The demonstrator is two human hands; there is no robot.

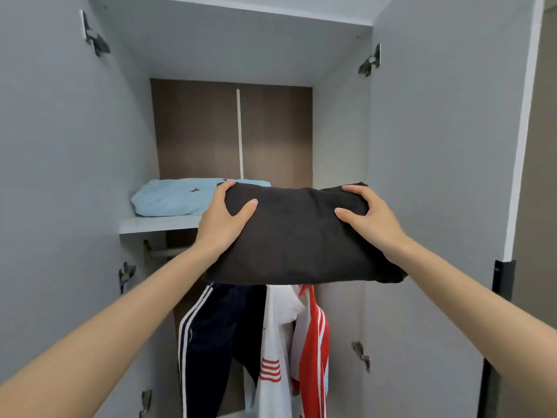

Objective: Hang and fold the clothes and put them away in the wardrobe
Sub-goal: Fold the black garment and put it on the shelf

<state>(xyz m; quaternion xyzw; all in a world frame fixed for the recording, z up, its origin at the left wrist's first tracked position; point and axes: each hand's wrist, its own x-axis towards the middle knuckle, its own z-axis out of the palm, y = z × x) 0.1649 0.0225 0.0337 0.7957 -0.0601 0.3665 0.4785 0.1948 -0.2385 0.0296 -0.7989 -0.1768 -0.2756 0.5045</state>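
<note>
Holding a black fold at shelf height

Two hands are sharing one black fold [301, 242] at centre frame, in front of the shelf [156, 223] edge and not yet resting on it. The left hand [224, 215] is gripping its left end and the right hand [367, 218] its right end, thumbs lying on top and fingers wrapping the ends, probably to keep the layers flat and square for sliding in. One blue fold [174, 197] is lying on the shelf at left, leaving the right side free. Below, three hanging pieces seem to be showing: one navy [217, 336], one white [277, 357], one red [313, 351].
</note>
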